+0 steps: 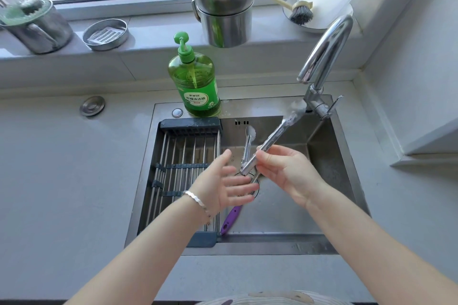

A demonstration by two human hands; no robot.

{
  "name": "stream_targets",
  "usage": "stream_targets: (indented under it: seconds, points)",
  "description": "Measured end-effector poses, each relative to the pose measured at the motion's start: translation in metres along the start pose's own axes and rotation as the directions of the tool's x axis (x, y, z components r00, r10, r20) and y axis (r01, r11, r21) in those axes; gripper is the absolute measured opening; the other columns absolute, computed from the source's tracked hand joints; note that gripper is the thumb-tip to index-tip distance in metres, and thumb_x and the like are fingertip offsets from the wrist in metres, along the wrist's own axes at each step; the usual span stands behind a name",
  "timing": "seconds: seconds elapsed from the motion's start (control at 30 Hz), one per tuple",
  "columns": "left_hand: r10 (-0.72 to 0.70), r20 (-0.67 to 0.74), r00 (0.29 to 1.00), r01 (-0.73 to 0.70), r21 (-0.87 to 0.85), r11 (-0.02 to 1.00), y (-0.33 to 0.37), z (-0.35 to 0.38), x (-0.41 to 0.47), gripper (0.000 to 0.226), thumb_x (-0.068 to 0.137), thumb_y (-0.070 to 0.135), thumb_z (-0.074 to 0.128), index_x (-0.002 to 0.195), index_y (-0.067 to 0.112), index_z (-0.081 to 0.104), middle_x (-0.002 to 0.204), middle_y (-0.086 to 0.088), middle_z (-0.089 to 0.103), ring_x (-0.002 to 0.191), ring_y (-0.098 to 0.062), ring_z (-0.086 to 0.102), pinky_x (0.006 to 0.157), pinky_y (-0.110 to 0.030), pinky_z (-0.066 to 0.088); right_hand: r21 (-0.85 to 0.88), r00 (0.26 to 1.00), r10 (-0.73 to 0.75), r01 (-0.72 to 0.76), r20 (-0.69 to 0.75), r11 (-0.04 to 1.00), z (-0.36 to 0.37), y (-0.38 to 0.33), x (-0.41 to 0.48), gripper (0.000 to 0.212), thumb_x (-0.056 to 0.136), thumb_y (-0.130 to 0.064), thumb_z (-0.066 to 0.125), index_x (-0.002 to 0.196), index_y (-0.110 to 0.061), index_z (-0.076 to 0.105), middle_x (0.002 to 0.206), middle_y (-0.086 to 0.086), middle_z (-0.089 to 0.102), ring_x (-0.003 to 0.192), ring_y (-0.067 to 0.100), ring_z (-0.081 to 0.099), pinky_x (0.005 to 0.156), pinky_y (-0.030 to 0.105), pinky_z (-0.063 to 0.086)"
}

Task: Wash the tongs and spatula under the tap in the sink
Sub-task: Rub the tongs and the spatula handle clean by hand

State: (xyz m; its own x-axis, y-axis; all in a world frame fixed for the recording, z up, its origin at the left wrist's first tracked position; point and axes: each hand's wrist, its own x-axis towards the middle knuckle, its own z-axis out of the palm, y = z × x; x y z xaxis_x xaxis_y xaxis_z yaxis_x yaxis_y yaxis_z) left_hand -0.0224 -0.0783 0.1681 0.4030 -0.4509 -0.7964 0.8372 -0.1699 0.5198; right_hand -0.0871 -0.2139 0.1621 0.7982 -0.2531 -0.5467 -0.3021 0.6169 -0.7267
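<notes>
Steel sink (272, 242): one tongs (272, 142), one spatula (231, 220).

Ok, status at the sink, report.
Right hand grips white-tipped steel tongs, one tip below chrome tap spout. Left hand open, empty. Purple-handled spatula lies in sink. No obstruction.

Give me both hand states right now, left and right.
Left hand: open, fingers straight, holding nothing.
Right hand: pinching the tongs near their hinge end.
</notes>
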Motion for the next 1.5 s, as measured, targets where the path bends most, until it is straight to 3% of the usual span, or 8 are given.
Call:
stream_targets:
  seconds: [0.1, 0.23, 0.43, 0.67, 0.83, 1.07, 1.23, 1.5]
  points:
    - [-0.111, 0.236, 0.966, 0.118, -0.016, 0.993, 0.001, 0.0, -0.005, 0.038, 0.09, 0.043, 0.046, 0.096, 0.007, 0.057, 0.069, -0.006, 0.067, 0.042, -0.004, 0.056, 0.039, -0.012, 0.046, -0.033, 0.989, 0.003, 0.002, 0.147, 0.999, 0.002, 0.001, -0.007, 0.013, 0.087, 0.004, 0.054, 0.081, -0.003, 0.064, 0.072, 0.008, 0.07, 0.063, 0.016, 0.068, 0.062, 0.02, 0.055]
    - [0.1, 0.106, 0.989, -0.122, 0.228, 0.966, -0.003, 0.006, -0.004, 0.015, 0.092, 0.023, 0.053, 0.091, 0.008, 0.05, 0.059, -0.003, 0.063, 0.032, -0.002, 0.044, 0.035, -0.012, 0.039, -0.045, 0.998, 0.054, -0.052, 0.033, 0.998, -0.004, 0.004, -0.006, 0.01, 0.089, -0.004, 0.055, 0.083, -0.006, 0.062, 0.076, 0.008, 0.068, 0.065, 0.014, 0.068, 0.065, 0.021, 0.055]
    - [0.403, 0.038, 0.915, -0.275, 0.79, 0.549, -0.014, 0.003, -0.011, 0.019, 0.085, 0.022, 0.064, 0.082, 0.011, 0.049, 0.058, -0.001, 0.061, 0.042, -0.011, 0.057, 0.051, -0.029, 0.056, -0.102, 0.966, 0.026, -0.054, -0.256, 0.993, -0.02, 0.002, 0.005, 0.021, 0.087, -0.019, 0.064, 0.097, -0.001, 0.063, 0.082, 0.009, 0.066, 0.067, 0.013, 0.066, 0.061, 0.02, 0.058]
    - [0.389, 0.171, 0.905, -0.297, 0.91, 0.29, -0.018, -0.003, -0.012, 0.025, 0.089, 0.021, 0.058, 0.07, 0.022, 0.041, 0.066, 0.002, 0.063, 0.056, -0.011, 0.068, 0.057, -0.026, 0.056, -0.168, 0.912, 0.024, -0.1, -0.409, 0.981, -0.026, 0.006, 0.02, 0.043, 0.082, -0.009, 0.07, 0.117, 0.001, 0.047, 0.097, 0.013, 0.057, 0.067, 0.012, 0.057, 0.061, 0.021, 0.055]
    - [0.342, 0.171, 0.924, -0.308, 0.863, 0.4, -0.02, -0.007, -0.008, 0.018, 0.087, 0.014, 0.06, 0.08, 0.013, 0.043, 0.072, -0.004, 0.062, 0.055, -0.01, 0.067, 0.055, -0.032, 0.059, -0.154, 0.923, 0.043, -0.11, -0.383, 0.982, -0.035, 0.009, 0.021, 0.021, 0.083, 0.003, 0.065, 0.103, 0.005, 0.06, 0.078, 0.015, 0.063, 0.043, 0.004, 0.063, 0.048, 0.014, 0.054]
    - [0.37, 0.083, 0.925, -0.283, 0.801, 0.527, -0.025, -0.002, 0.003, 0.021, 0.093, 0.019, 0.049, 0.077, 0.009, 0.059, 0.053, 0.003, 0.052, 0.044, -0.009, 0.04, 0.047, -0.019, 0.039, -0.036, 0.941, 0.118, -0.136, -0.318, 0.99, -0.026, 0.016, 0.011, 0.015, 0.077, 0.006, 0.07, 0.082, -0.005, 0.061, 0.073, 0.005, 0.063, 0.058, 0.01, 0.064, 0.05, 0.013, 0.054]
    - [0.39, 0.056, 0.919, -0.249, 0.849, 0.466, -0.029, -0.009, 0.006, 0.026, 0.093, 0.026, 0.048, 0.076, 0.008, 0.055, 0.067, -0.01, 0.046, 0.051, -0.016, 0.034, 0.055, -0.025, 0.035, 0.052, 0.943, 0.167, -0.159, -0.287, 0.986, -0.035, 0.011, 0.016, 0.007, 0.082, -0.001, 0.066, 0.077, -0.003, 0.061, 0.052, 0.002, 0.068, 0.047, 0.008, 0.066, 0.052, 0.018, 0.057]
    - [0.436, 0.069, 0.897, -0.257, 0.885, 0.388, -0.024, -0.008, 0.003, 0.036, 0.095, 0.026, 0.047, 0.062, 0.012, 0.044, 0.054, 0.001, 0.037, 0.047, -0.012, 0.031, 0.05, -0.024, 0.031, 0.091, 0.953, 0.178, -0.16, -0.245, 0.983, -0.024, 0.022, 0.012, 0.007, 0.084, -0.001, 0.064, 0.079, 0.002, 0.059, 0.054, 0.006, 0.068, 0.049, 0.012, 0.067, 0.051, 0.022, 0.057]
